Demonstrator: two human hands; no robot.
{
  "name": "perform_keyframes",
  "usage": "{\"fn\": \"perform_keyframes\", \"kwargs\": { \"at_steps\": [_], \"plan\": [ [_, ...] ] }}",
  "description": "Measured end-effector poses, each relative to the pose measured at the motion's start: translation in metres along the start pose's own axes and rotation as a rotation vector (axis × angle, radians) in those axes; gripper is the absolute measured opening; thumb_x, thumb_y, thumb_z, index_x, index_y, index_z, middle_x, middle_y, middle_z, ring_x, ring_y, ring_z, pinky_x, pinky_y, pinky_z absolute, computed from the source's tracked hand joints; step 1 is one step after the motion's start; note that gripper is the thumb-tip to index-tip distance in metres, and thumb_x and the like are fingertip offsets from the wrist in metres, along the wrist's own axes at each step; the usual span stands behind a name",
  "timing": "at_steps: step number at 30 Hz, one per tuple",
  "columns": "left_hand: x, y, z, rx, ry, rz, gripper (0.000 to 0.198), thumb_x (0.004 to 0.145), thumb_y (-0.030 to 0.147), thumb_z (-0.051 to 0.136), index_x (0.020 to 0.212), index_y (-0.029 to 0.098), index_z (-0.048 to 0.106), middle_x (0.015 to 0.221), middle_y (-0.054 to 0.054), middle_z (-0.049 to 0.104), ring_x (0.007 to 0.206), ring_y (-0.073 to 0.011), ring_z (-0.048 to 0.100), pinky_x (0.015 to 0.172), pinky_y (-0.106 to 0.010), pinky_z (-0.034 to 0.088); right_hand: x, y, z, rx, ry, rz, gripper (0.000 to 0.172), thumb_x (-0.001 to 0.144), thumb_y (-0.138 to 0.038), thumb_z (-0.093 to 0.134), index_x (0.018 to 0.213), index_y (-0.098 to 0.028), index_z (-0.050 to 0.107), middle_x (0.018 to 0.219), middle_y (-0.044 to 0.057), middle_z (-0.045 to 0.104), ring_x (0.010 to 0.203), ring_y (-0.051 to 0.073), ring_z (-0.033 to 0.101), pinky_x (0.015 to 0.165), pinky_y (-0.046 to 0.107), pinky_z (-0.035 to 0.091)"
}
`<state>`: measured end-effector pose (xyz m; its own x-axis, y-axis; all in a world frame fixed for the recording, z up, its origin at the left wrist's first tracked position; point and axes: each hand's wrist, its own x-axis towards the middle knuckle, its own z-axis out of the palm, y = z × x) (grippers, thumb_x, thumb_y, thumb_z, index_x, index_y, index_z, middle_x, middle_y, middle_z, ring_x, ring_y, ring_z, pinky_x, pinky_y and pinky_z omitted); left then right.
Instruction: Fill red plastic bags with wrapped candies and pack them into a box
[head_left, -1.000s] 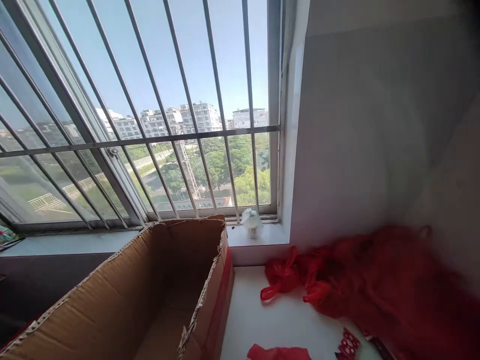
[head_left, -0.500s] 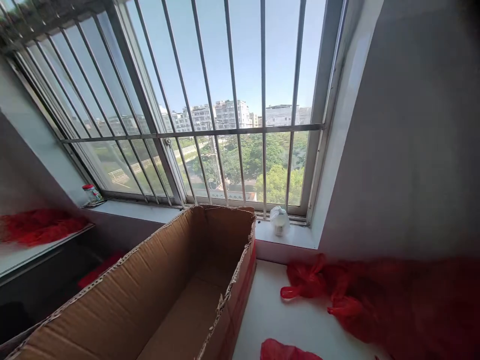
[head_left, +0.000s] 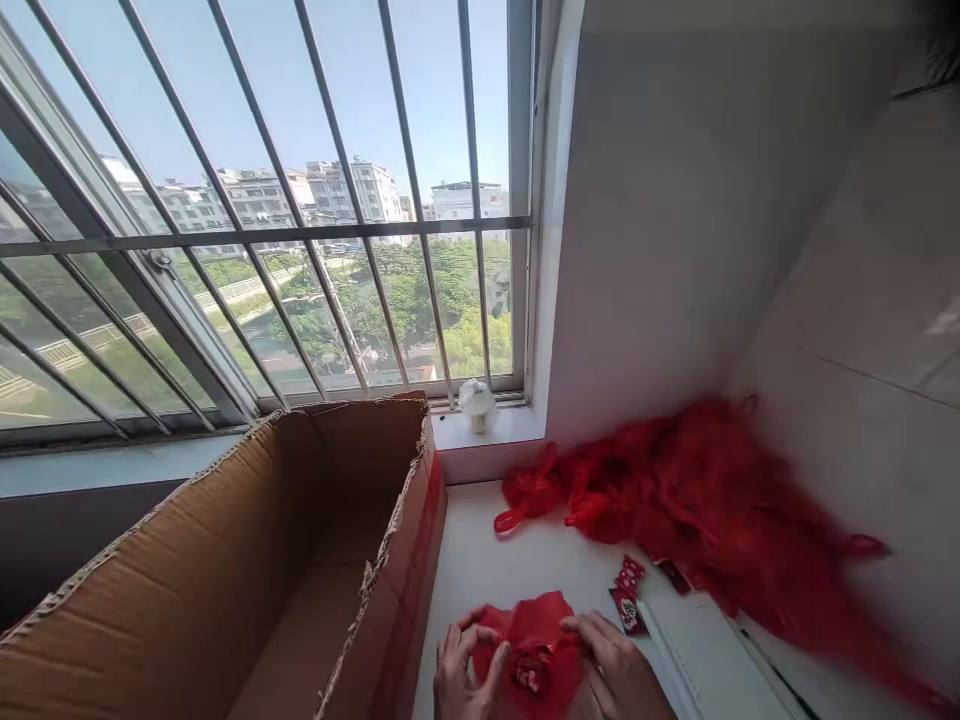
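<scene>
A small red bag [head_left: 536, 625] lies at the bottom centre of the head view, with a dark red printed packet [head_left: 529, 673] showing at its middle. My left hand [head_left: 466, 668] grips the bag's left edge, thumb and fingers curved round it. On the other side, my right hand [head_left: 611, 660] pinches the upper right edge. Just beyond my right hand, a red dotted packet [head_left: 630, 575] and a dark red packet [head_left: 627, 610] rest on the white table [head_left: 480, 545].
A large open cardboard box [head_left: 187, 590] stands at the left. A heap of red bags [head_left: 697, 480] lies against the wall at the right. A white plastic-wrapped item [head_left: 478, 405] sits on the sill below the barred window.
The view has turned right and down. Both my hands and the packets on the table have come into view, and my hands now hold the red bag.
</scene>
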<state>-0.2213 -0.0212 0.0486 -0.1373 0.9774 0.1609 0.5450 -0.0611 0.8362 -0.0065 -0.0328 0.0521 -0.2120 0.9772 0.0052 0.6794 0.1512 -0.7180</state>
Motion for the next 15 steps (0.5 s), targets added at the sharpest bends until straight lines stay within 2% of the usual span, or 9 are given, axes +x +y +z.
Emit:
{"fn": "perform_keyframes", "kwargs": {
  "at_steps": [2, 4, 9, 11, 13, 15],
  "plan": [
    [0.008, -0.004, 0.007, -0.042, -0.019, -0.009, 0.063, 0.069, 0.083, 0.047, 0.064, 0.023, 0.068, 0.105, -0.012, 0.07, 0.101, -0.031, 0.064, 0.091, -0.047, 0.049, -0.006, 0.005, -0.006, -0.037, 0.016, 0.032, 0.045, 0.076, -0.005, 0.039, 0.109, -0.019, 0.065, 0.107, 0.008, 0.067, 0.103, 0.021, 0.061, 0.089, 0.026, 0.046],
    [0.008, -0.009, 0.009, -0.069, -0.043, -0.026, 0.064, 0.065, 0.084, 0.049, 0.061, 0.023, 0.067, 0.099, -0.013, 0.072, 0.096, -0.0328, 0.066, 0.089, -0.049, 0.05, -0.011, 0.007, -0.002, -0.059, 0.042, 0.053, 0.044, 0.076, -0.005, 0.039, 0.108, -0.018, 0.065, 0.105, 0.007, 0.067, 0.1, 0.021, 0.06, 0.09, 0.028, 0.045],
    [-0.019, -0.018, -0.007, -0.116, -0.08, -0.125, 0.057, 0.064, 0.078, 0.059, 0.062, 0.022, 0.071, 0.097, -0.013, 0.072, 0.096, -0.0332, 0.066, 0.087, -0.047, 0.051, -0.02, -0.012, 0.011, -0.042, 0.134, 0.148, 0.04, 0.082, -0.011, 0.042, 0.115, -0.017, 0.063, 0.109, 0.009, 0.066, 0.103, 0.023, 0.058, 0.091, 0.031, 0.043],
    [-0.03, -0.019, -0.015, -0.145, -0.094, -0.179, 0.054, 0.065, 0.074, 0.061, 0.067, 0.022, 0.073, 0.1, -0.012, 0.071, 0.097, -0.0307, 0.065, 0.084, -0.042, 0.053, -0.024, -0.029, 0.001, -0.096, 0.198, 0.183, 0.039, 0.083, -0.013, 0.042, 0.117, -0.016, 0.062, 0.11, 0.011, 0.064, 0.105, 0.025, 0.056, 0.093, 0.035, 0.042],
    [-0.037, -0.019, -0.019, -0.174, -0.102, -0.229, 0.049, 0.069, 0.067, 0.064, 0.074, 0.02, 0.073, 0.105, -0.012, 0.069, 0.1, -0.0279, 0.064, 0.083, -0.039, 0.053, -0.022, -0.046, -0.015, -0.165, 0.252, 0.152, 0.036, 0.086, -0.016, 0.041, 0.116, -0.016, 0.062, 0.112, 0.012, 0.061, 0.105, 0.026, 0.055, 0.094, 0.037, 0.04],
    [-0.037, -0.016, -0.017, -0.209, -0.127, -0.27, 0.04, 0.078, 0.055, 0.065, 0.085, 0.017, 0.072, 0.105, -0.01, 0.067, 0.097, -0.0234, 0.064, 0.082, -0.039, 0.053, -0.017, -0.059, -0.028, -0.168, 0.183, 0.087, 0.035, 0.092, -0.018, 0.034, 0.113, -0.018, 0.062, 0.112, 0.011, 0.061, 0.105, 0.024, 0.055, 0.092, 0.036, 0.041]
  ]
}}
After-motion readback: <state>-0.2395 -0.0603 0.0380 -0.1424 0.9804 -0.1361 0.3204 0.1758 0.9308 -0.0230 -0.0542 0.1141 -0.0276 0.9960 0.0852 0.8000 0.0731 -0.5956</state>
